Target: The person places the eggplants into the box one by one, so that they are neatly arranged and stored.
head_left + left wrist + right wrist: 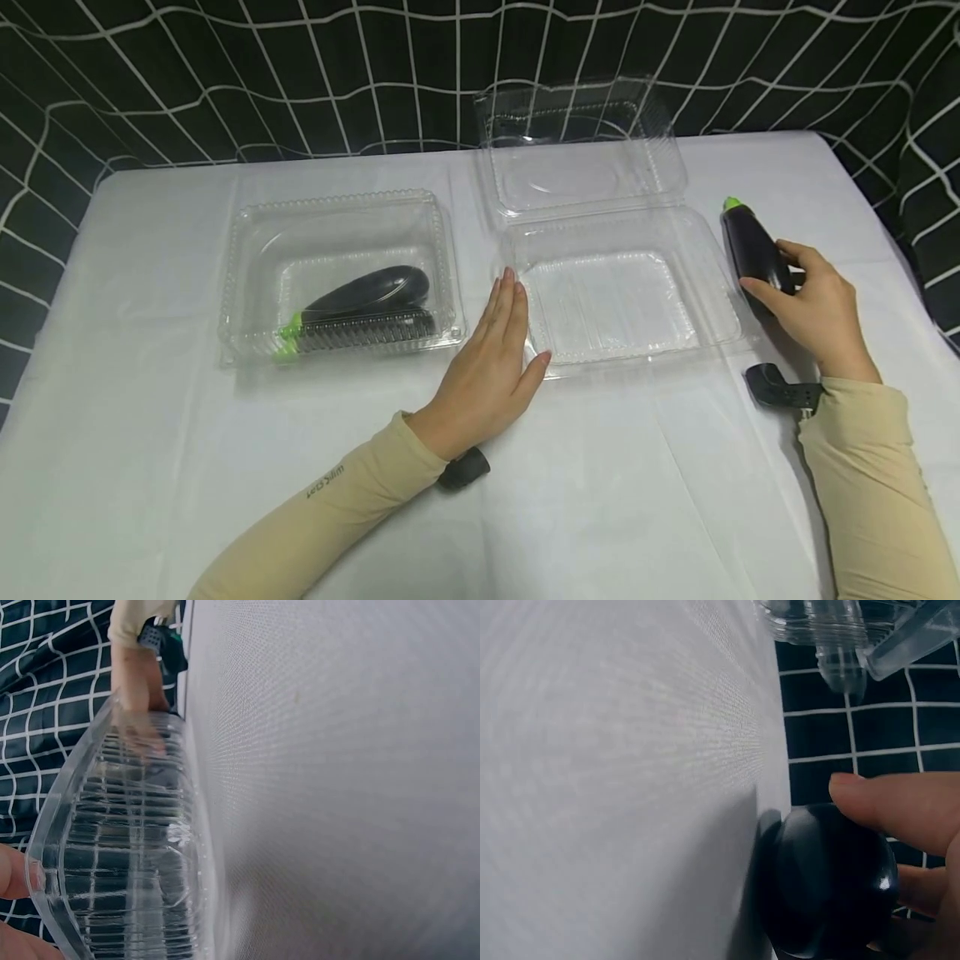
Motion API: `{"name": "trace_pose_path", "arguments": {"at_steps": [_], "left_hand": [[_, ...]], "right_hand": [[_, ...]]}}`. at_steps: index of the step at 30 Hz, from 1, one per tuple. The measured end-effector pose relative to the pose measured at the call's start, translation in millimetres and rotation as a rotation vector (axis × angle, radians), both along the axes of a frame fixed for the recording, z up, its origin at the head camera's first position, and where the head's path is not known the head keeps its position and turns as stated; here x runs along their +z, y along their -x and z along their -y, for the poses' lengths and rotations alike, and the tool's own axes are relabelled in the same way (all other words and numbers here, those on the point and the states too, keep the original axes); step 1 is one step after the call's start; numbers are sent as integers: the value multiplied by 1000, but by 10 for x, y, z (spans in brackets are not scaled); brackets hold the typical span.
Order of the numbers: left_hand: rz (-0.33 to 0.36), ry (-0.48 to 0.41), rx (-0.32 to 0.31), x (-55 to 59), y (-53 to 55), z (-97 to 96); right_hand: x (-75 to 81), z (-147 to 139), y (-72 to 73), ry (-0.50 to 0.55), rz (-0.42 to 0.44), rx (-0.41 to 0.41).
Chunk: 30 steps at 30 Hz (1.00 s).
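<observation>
My right hand (821, 312) grips a dark toy eggplant (753, 250) with a green stem at the table's right side, thumb on one side and fingers on the other. In the right wrist view the rounded end of the eggplant (825, 885) is close to the white cloth. Fingers straight and together, my left hand (487, 375) touches the left edge of a clear plastic clamshell box (607, 308). This box has its lid (577, 175) raised at the back, and nothing lies in it. Through the left wrist view its ridged wall (135, 840) shows up close.
To the left is another clear plastic box (337, 225), seemingly closed, with a dark eggplant (367, 287) inside; its ridged front blurs whether there is a second one. White cloth (600, 483) covers the table. Black fabric with a white grid (337, 75) hangs behind.
</observation>
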State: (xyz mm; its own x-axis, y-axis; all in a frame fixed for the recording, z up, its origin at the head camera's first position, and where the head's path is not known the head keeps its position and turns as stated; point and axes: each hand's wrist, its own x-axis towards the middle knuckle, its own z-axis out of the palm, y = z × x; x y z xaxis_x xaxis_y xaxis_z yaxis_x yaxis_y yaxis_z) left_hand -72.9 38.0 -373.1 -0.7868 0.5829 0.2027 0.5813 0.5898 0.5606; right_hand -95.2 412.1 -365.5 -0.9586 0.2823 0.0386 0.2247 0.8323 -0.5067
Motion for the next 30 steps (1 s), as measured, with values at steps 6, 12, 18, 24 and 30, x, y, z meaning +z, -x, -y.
{"name": "trace_pose_path", "arguments": {"at_steps": [6, 12, 18, 24, 30], "left_hand": [[11, -8, -6, -8, 4, 5], [23, -10, -5, -1, 4, 10], [29, -17, -5, 6, 8, 8], [44, -32, -7, 0, 10, 3], [51, -1, 4, -4, 11, 0]], "right_hand": [[-74, -75, 6, 85, -30, -78], [-135, -137, 36, 394, -68, -212], [-148, -172, 35, 924, -234, -282], [-149, -144, 26, 1216, -399, -214], [-199, -299, 94, 1231, -458, -197]]}}
